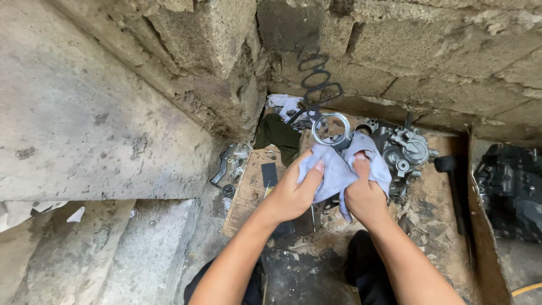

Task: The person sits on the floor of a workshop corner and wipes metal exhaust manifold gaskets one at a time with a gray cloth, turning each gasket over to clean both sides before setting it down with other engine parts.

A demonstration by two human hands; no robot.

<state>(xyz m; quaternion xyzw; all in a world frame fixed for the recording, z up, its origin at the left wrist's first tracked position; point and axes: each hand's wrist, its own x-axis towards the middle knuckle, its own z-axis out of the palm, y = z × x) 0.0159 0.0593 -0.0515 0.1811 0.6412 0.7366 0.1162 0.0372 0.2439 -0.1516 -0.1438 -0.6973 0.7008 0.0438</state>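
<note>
My left hand [293, 192] and my right hand [364, 195] both grip a pale blue-grey cloth [336, 166] held in front of me. A shiny metal ring part [331, 130] sticks up out of the top of the cloth, wrapped in it from below. My left thumb presses on the cloth's left side, my right fingers bunch its right side. Behind the cloth a grey metal engine assembly [403, 152] rests on flattened cardboard [435, 226].
Rough block walls [186, 51] close in on the left and behind. A coil spring [319, 79] hangs by the wall. A dark green rag [276, 135], a small black part [228, 190] and a dark engine casing [511, 186] at right lie around.
</note>
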